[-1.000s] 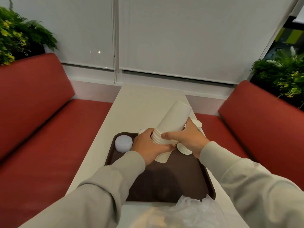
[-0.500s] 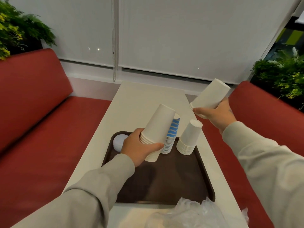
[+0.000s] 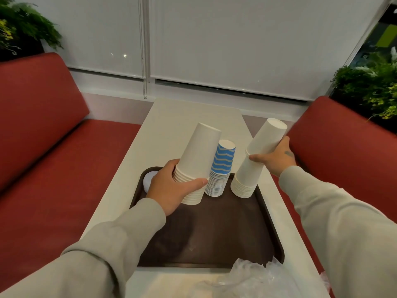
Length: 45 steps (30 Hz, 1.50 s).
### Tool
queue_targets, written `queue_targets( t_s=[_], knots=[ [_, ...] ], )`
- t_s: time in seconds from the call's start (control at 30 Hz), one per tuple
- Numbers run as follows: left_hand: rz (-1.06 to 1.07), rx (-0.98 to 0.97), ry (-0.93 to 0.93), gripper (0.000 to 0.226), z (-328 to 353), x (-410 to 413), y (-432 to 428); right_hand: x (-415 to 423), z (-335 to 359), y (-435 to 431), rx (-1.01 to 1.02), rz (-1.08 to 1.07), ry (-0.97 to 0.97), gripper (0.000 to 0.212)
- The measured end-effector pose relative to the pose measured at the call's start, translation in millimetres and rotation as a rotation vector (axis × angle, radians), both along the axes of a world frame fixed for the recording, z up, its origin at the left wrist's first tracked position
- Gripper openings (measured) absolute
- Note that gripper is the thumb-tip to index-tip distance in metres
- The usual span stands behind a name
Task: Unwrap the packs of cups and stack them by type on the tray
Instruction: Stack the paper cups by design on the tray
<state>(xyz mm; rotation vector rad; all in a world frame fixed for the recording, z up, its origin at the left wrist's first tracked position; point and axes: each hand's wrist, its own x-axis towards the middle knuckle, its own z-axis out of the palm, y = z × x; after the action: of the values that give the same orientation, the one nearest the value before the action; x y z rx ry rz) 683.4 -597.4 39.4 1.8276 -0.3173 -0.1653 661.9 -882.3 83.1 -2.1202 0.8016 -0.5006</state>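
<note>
The right hand, clasping white cups, has lowered them onto the short stack at the tray's far right corner, slightly askew; the left hand grips a tall stack.

The left hand hides half of the white disc; the bottom edge cuts off the plastic wrap.

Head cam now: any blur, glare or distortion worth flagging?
Head view: wide-angle skew along the blinds; two glare spots on the left one; right hand and its cups slightly smeared; left hand, its white stack and the blue stack sharp; soft light.
</note>
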Motion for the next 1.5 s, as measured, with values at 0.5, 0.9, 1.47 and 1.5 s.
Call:
queue_targets(
  t_s=[0.5,0.9,1.47,1.5],
  knots=[
    [0.013,0.028,-0.022,0.068,-1,2,1,-18,-19,14,0.052,0.031,0.420,0.065],
    [-0.049,-0.006,-0.035,0.058,21,-21,-9,-37,38,99,0.374,0.679,0.267,0.053],
    [-0.054,0.130,-0.111,0.074,40,-28,-3,-33,27,126,0.349,0.516,-0.004,0.104],
    [-0.057,0.130,-0.103,0.072,41,-28,-2,-33,28,126,0.346,0.519,-0.011,0.104]
  ],
)
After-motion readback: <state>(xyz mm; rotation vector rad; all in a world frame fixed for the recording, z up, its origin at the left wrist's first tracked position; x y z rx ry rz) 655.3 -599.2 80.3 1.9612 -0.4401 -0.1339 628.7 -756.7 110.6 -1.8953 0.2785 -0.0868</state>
